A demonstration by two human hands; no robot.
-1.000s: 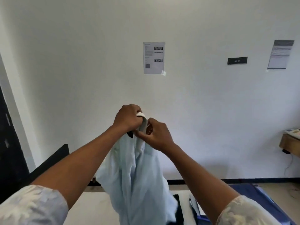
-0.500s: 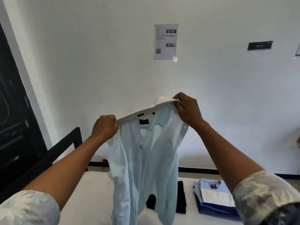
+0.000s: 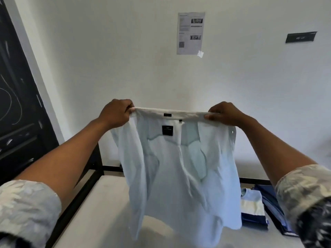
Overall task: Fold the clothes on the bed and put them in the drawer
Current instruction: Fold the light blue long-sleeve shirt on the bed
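Two hands hold one garment. Head view: my left hand [image 3: 116, 113] and my right hand [image 3: 225, 113] each pinch one end of the white collar [image 3: 170, 112] of a pale blue shirt [image 3: 179, 176], fingers curled over the band, which runs taut and level between them. The shirt hangs over the white bed [image 3: 107, 203], inner side toward me, a black label [image 3: 167, 130] just below the collar; whether the hem touches the bed I cannot tell. Right, on the bed: a stack of folded clothes [image 3: 252, 206], partly hidden by the shirt. Far wall: a printed sheet [image 3: 190, 33] and a black plate [image 3: 300, 37]. Left: a dark door [image 3: 18, 104].
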